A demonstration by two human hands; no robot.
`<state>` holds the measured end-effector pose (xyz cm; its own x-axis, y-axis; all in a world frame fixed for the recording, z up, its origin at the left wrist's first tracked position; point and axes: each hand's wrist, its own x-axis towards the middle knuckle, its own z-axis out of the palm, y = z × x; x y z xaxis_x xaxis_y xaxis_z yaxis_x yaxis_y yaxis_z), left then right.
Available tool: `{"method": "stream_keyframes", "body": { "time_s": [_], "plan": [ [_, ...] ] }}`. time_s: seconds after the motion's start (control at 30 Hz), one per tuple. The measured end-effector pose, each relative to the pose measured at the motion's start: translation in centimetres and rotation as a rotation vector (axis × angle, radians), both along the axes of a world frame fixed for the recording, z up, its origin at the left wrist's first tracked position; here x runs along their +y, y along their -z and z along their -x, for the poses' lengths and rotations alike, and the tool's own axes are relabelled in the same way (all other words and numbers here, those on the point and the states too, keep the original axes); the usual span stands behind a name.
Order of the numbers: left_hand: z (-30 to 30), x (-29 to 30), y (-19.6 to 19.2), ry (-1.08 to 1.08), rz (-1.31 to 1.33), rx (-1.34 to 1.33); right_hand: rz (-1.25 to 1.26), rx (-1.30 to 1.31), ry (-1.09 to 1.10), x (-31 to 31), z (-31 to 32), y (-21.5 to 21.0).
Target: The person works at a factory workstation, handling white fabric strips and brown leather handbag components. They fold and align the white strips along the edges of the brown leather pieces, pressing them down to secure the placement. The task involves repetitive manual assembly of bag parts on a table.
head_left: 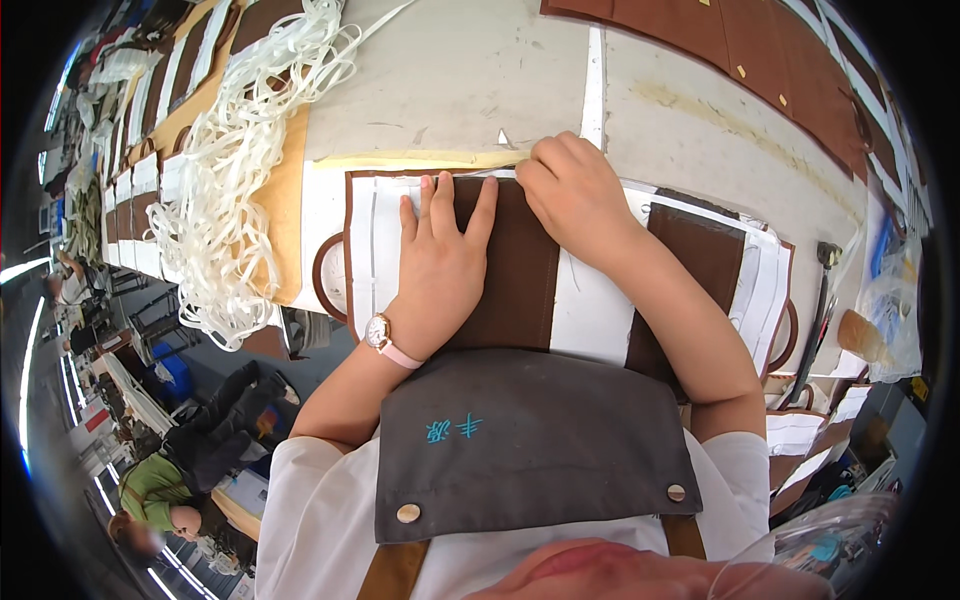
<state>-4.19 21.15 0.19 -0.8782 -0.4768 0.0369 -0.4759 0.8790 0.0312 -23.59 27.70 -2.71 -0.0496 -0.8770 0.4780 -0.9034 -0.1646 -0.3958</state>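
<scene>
In front of me a brown and white bag panel [515, 262] lies flat on the table, with a curved brown handle [322, 275] at its left side and another at the right. My left hand [445, 262] rests palm down on the panel, fingers spread toward its far edge. At that same edge, to the right, my right hand [578, 205] is closed with its fingertips pinched together. A pale yellow strip [420, 160] runs along the far edge and reaches those fingertips. What sits between them is hidden.
Tangled white tape [225, 180] is heaped at the left, beside more brown and white panels [135, 205]. Large brown sheets [700, 35] lie at the far right. A black-handled tool [826, 258] and a clear plastic bag [890, 325] are on the right. A person [160, 490] is at lower left.
</scene>
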Motion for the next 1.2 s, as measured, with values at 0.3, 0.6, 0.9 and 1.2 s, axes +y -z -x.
{"method": "stream_keyframes", "body": {
  "time_s": [0.3, 0.6, 0.9, 1.2],
  "plan": [
    [0.6, 0.1, -0.1, -0.018, -0.021, 0.007, -0.130, -0.173, 0.115, -0.6, -0.7, -0.5],
    [0.7, 0.0, -0.5, -0.020, -0.026, 0.010, -0.147, -0.264, -0.091, 0.0, 0.7, -0.4],
    [0.6, -0.2, -0.4, -0.006, -0.003, -0.015, -0.081, -0.141, -0.045, -0.1, 0.0, -0.7],
    [0.6, -0.5, -0.7, -0.017, -0.009, 0.028, -0.159, -0.032, -0.156, -0.1, 0.9, -0.9]
  ]
}}
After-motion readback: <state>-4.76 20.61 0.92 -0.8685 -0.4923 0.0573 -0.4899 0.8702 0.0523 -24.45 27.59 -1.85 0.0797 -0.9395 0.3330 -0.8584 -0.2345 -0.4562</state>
